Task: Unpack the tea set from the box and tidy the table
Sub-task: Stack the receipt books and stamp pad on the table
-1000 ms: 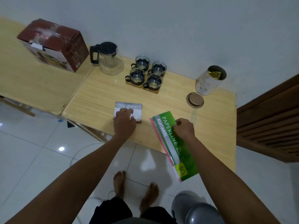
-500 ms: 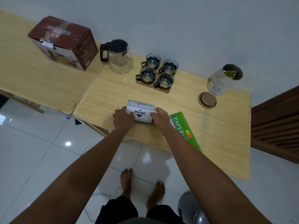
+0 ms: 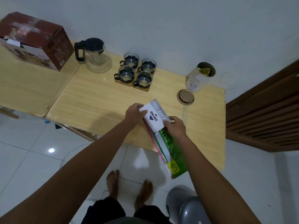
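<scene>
We judge the unpacking done: the glass teapot (image 3: 97,56) and the four glass cups (image 3: 135,70) on their wooden coasters stand at the back of the worktop (image 3: 90,97), near the wall, and the brown box (image 3: 34,40) sits closed on the neighbouring surface to the left. What remains is tidying. Our left hand (image 3: 135,113) pinches the far corner of the white stamp pad box (image 3: 154,118) and our right hand (image 3: 175,126) grips its near end, holding it on top of the green receipt book (image 3: 168,147), as if stacking the two. The book juts well past the worktop's front edge, over the floor, so we think it could tip unless pushed inward. The open tin (image 3: 199,76) stands at the right rear with its lid (image 3: 185,96) lying loose just beside it; closing it is probably left to do. The middle of the worktop is bare, giving room to slide the stack back, with cups and tin well apart from our hands.
</scene>
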